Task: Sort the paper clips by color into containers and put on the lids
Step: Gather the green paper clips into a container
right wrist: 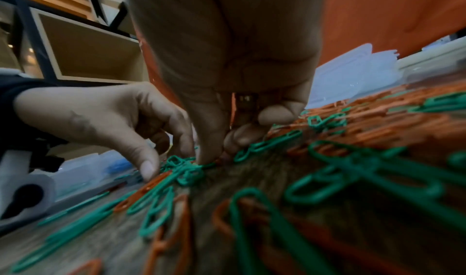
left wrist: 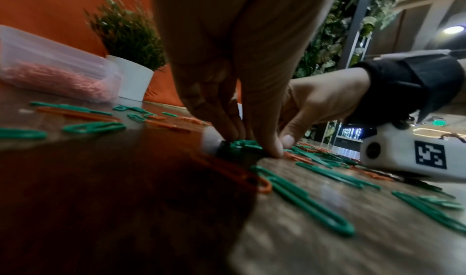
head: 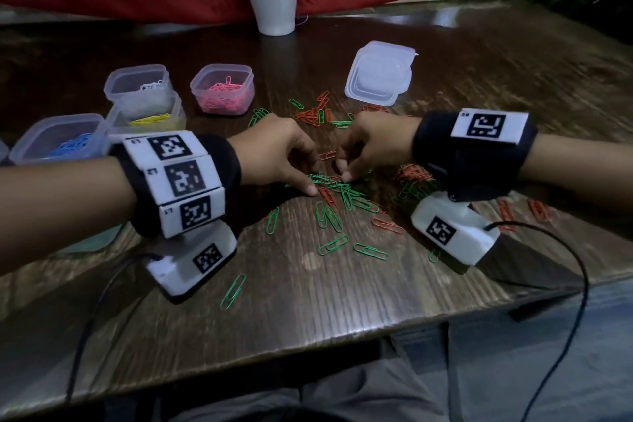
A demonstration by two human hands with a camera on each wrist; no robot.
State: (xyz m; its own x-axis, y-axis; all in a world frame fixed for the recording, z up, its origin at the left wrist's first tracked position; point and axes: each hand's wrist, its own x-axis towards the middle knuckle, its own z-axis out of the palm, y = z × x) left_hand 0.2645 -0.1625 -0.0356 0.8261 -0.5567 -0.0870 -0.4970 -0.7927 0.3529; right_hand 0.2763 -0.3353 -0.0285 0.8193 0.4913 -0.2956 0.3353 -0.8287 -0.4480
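Pinching at a small heap of green clips (head: 330, 181) on the table (head: 342, 284), the left hand (head: 274, 151) and right hand (head: 370, 144) curl thumb and fingertips round it. Green-gathering seems underway; next calls for lifting them free of the orange clips (head: 414, 173) into an empty container.

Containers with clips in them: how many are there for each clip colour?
Container of white clips: 1
Container of pink clips: 1
Container of yellow clips: 1
Container of blue clips: 1
Total: 4 containers with clips in them. Something at the far left edge is cut off, so it is not counted.
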